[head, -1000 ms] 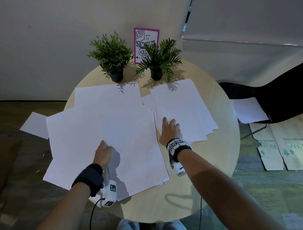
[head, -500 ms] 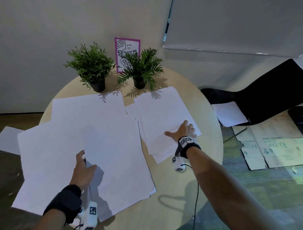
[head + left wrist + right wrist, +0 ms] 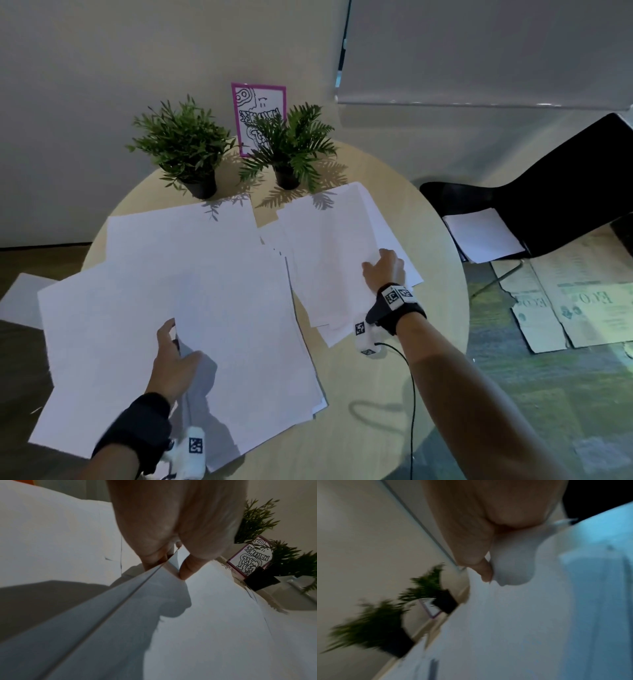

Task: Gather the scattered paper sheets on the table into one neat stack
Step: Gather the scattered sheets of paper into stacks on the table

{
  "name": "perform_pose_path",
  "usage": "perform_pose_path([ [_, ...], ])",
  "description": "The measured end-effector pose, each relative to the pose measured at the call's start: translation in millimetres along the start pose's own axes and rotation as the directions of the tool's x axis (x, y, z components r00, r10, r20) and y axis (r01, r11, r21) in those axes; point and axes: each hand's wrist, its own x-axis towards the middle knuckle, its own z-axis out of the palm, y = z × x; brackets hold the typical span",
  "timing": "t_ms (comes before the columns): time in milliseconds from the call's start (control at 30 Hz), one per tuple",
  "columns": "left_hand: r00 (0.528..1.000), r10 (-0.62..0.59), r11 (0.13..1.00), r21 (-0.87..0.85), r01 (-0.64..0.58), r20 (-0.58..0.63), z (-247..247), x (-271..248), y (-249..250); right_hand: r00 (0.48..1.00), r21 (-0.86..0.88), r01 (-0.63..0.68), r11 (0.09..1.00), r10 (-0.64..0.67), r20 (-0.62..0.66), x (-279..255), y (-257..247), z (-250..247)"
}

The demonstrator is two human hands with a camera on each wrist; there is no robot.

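White paper sheets lie in two loose piles on the round wooden table [image 3: 442, 308]. The big left pile [image 3: 219, 294] fans out over the table's left edge. My left hand [image 3: 171, 337] pinches a lifted edge of its upper sheets [image 3: 154, 585] between thumb and fingers [image 3: 171, 563]. The smaller right pile [image 3: 329, 253] lies askew at the right. My right hand [image 3: 382, 263] grips that pile at its right edge, thumb on top. In the blurred right wrist view the paper [image 3: 513, 563] bulges up under my right hand [image 3: 488, 574].
Two potted plants [image 3: 185, 150] [image 3: 291, 150] and a pink-framed card [image 3: 258, 113] stand at the table's far edge. One sheet lies on the floor at left [image 3: 20, 301], another on a black chair [image 3: 483, 236]. Flattened cardboard [image 3: 565, 308] covers the floor at right.
My right hand slid from the middle of the right pile to its right edge and took hold there. My left hand shifted leftward along the left pile's lifted edge.
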Motion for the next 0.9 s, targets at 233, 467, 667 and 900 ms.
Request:
perform_pose_path([
  [233,0.996,0.043,0.988,0.146,-0.055,0.084,-11.2,9.5,-10.0,0.944,0.296,0.314,0.902,-0.330,0.005,-51.2,-25.3,-11.4],
  [467,0.990,-0.014,0.996,-0.090,0.026,0.137,-13.3,-5.5,6.1,0.916,0.533,0.207,0.820,-0.354,0.189,-111.6,-16.1,22.5],
  [667,0.973,-0.178,0.972,-0.126,0.197,0.144,-14.8,-4.8,10.1,0.865,0.489,0.122,0.864,-0.334,0.375,-142.1,22.4,65.7],
  [900,0.994,-0.055,0.998,-0.016,0.056,0.090,-10.0,-4.4,3.4,0.841,-0.025,0.300,0.954,-0.252,0.478,-147.8,37.1,107.1],
])
